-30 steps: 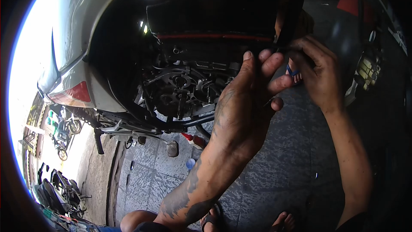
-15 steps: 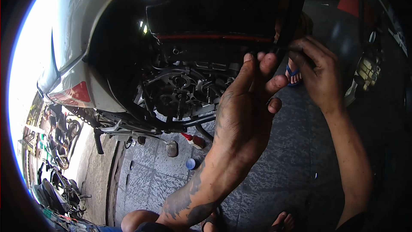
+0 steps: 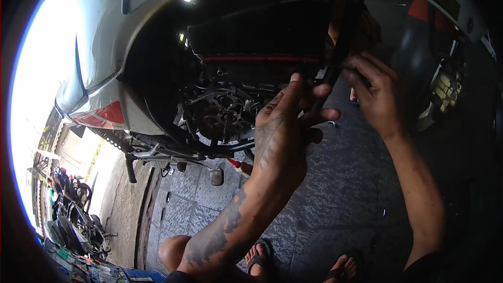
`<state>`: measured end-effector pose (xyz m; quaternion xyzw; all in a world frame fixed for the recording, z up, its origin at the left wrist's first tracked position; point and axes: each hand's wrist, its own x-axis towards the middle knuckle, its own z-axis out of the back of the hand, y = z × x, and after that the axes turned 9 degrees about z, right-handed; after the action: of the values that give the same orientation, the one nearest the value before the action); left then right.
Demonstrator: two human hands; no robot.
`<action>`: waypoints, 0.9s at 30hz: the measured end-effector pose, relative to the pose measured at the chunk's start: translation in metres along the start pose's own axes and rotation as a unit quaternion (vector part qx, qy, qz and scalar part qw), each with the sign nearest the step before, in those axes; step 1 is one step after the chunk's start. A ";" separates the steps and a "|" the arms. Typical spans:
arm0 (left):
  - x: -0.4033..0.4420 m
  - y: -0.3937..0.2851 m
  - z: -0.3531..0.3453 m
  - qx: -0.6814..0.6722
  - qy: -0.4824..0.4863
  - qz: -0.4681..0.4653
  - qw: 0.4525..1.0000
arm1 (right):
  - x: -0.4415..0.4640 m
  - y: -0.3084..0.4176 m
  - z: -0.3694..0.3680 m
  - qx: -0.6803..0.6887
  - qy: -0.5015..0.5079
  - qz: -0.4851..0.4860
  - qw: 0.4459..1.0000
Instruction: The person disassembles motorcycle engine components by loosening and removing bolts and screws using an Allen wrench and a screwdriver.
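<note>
tube (image 3: 347,31), dark, between left hand (image 3: 283,123) and right hand (image 3: 380,93), contact unclear

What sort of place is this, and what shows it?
Probably a motorcycle repair spot opening onto the street: an exposed engine with its internals showing, a red-tipped bottle below it, and more motorbikes outside.

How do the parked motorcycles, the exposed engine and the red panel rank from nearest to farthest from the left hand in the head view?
From the left hand:
1. Exposed engine, just left of it.
2. Red panel, farther left, past the engine.
3. Parked motorcycles, lower left background.
</note>
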<state>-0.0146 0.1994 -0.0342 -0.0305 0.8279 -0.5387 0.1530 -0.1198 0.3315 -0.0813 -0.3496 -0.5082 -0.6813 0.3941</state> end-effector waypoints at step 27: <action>0.021 -0.007 0.025 -0.242 0.305 0.138 0.911 | -0.013 -0.018 -0.002 0.013 0.014 0.034 0.999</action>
<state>-0.0286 0.1699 -0.0415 0.2142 0.9353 -0.2779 -0.0461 -0.1301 0.3351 -0.1009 -0.3520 -0.4987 -0.6658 0.4291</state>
